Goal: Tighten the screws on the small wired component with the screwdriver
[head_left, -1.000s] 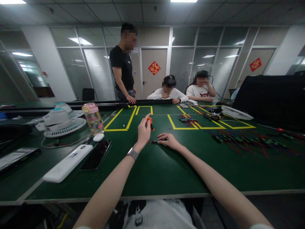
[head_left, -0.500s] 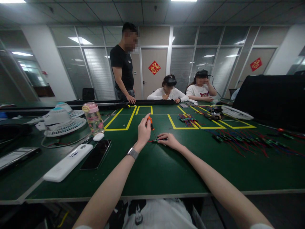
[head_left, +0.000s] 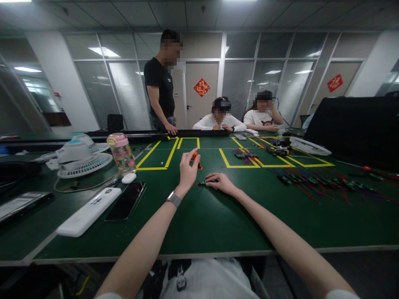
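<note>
At frame centre the left hand (head_left: 187, 172) is gripping an orange-handled screwdriver (head_left: 196, 157) upright, tip seemingly on a small wired board (head_left: 204, 182) that the right hand (head_left: 222, 183), fingers narrowed, is pinning down; many similar boards (head_left: 311, 182) are lying at right, seemingly unworked.

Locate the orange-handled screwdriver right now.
Head view, mid-table: the orange-handled screwdriver is pinched in the left hand, tip down toward the small wired part under the right hand, just nearer than the yellow tape boxes on the green table.

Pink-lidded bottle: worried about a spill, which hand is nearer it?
Left. The left hand, holding an orange screwdriver, is right of the bottle; the right hand rests farther right on the table.
</note>
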The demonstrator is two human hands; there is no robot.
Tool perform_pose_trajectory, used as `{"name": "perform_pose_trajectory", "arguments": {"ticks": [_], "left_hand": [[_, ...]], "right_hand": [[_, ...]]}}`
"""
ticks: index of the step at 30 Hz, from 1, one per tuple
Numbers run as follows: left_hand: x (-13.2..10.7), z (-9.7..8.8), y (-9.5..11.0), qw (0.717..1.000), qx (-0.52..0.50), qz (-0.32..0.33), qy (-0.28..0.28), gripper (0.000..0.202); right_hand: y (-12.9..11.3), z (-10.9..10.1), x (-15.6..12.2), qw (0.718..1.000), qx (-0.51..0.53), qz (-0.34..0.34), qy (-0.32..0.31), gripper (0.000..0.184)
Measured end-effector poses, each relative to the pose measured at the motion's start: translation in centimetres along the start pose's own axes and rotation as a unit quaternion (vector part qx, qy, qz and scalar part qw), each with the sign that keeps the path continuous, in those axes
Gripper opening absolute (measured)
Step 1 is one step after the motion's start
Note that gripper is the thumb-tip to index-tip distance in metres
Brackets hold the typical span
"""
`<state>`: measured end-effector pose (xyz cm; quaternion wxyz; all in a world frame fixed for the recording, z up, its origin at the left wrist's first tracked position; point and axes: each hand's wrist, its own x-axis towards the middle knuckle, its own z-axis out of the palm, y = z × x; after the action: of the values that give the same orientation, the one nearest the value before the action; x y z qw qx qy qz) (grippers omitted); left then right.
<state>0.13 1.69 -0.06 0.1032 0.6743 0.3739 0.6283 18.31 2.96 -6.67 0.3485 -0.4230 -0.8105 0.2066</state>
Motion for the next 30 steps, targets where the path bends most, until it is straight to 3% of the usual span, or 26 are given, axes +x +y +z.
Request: {"name": "perform_pose_trajectory", "arguments": {"ticks": [6,13,19,25,30], "left_hand": [[0.18,0.41,-0.38,0.992,-0.109,-0.028,-0.057,0.037],[0.02,0.10,0.10,1.000,0.016,0.011,0.007,0.027],[0.25,0.06,0.00,0.999,-0.037,0.020,-0.029,0.035],[0.08,0.03,0.09,1.000,0.011,0.011,0.014,0.028],[0.08,0.29,-0.35,0.998,-0.050,0.003,-0.032,0.037]], "right_hand": [[0.25,0.08,0.02,1.000,-0.001,-0.003,0.003,0.020],[0.23,0.09,0.01,1.000,0.007,0.000,0.003,0.020],[0.36,0.10,-0.01,1.000,0.005,0.003,0.004,0.021],[0.30,0.08,0.03,1.000,0.004,0.003,0.003,0.020],[0.32,0.05,0.05,1.000,0.005,0.001,0.000,0.020]]}}
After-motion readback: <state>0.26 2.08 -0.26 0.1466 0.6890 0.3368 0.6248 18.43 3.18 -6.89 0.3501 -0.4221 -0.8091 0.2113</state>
